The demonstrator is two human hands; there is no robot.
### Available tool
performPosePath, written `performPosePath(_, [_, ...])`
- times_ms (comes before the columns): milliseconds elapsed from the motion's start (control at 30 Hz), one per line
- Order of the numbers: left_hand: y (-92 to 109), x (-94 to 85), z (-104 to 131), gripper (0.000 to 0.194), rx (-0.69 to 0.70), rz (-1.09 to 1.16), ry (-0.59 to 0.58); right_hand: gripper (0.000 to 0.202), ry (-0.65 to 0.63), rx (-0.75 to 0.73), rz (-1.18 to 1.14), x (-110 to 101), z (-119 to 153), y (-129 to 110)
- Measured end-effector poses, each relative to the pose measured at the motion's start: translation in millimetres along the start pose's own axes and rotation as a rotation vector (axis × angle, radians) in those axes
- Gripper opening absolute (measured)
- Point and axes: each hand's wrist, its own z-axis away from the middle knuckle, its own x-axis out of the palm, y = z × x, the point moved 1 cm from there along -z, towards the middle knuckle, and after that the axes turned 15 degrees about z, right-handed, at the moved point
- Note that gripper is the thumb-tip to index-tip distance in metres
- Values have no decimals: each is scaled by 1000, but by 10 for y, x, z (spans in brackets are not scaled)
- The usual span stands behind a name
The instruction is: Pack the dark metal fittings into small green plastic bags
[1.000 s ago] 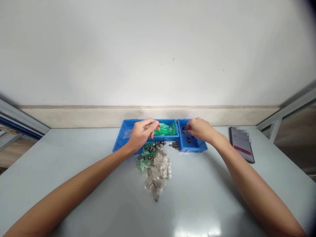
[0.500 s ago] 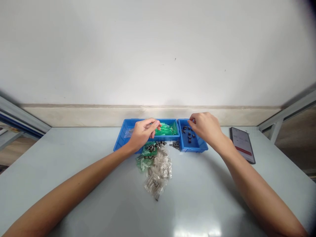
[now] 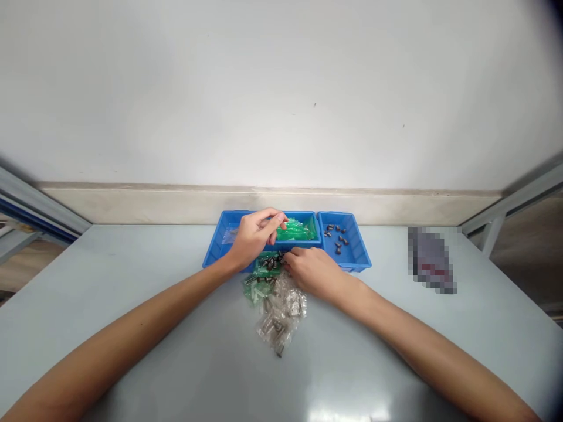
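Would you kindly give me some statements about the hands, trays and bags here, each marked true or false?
1. Metal parts lie in the small tray. True.
2. The right hand is inside the small tray. False: the right hand is in front of the large tray, by the clear bags.
3. The left hand is at the large tray. True.
4. The clear bags lie inside the large tray. False: the clear bags lie on the table.
5. Green plastic shows in the large tray. True.

Pale wall [image 3: 281,105] facing me, few dark specks; beige skirting [image 3: 153,205] along its foot. Phone [image 3: 431,258], pixelated, on the grey tabletop [image 3: 211,363] to my right. Metal frames [image 3: 510,200] on both sides of me.
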Motion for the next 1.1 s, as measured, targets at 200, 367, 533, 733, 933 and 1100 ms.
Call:
performPosePath(200, [-12,3,-6,29,3,12,-12,21,-59,-6,17,94,-48,-62])
performPosePath(367, [-7,2,-5,28,-2,15,-12,17,86,62,-149,46,-39,33])
performPosePath(533, [34,20,12,25,1,47,28,9,451,357,-724,-51,-36,245])
performPosePath(733, [51,31,32,23,-14,-60,1,20,457,508,-1308,69,-95,357])
performPosePath(933, [27,30,35,25,36,-159,-66,24,467,524,-1396,111,-115,388])
performPosePath(1100, [7,21,18,19,122,-223,-93,23,471,497,-1377,105,-111,386])
